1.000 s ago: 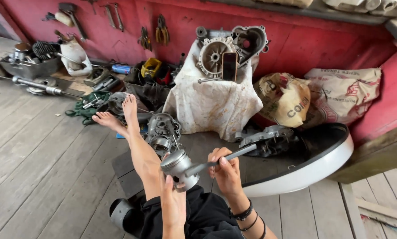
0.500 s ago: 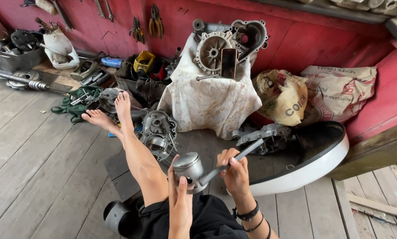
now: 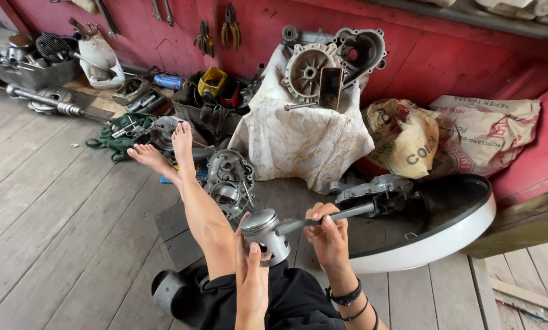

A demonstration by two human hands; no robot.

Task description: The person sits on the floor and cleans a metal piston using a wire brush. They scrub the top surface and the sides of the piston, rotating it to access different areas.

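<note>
My left hand grips a silver engine piston from below, just above my lap. My right hand is closed around a long metal rod whose tip goes into the side of the piston. My bare legs stretch out over the wooden floor, feet near a green rag. An engine part with fins lies on the floor just beyond my knees.
A large engine casing rests on a stained white cloth against the red wall. A white-rimmed black pan holding a grey casing sits to the right. Sacks, pliers, tools and metal parts crowd the back and left.
The view has shifted slightly left and down. My hands have lifted the piston a little closer, and the rod stays in its side.
</note>
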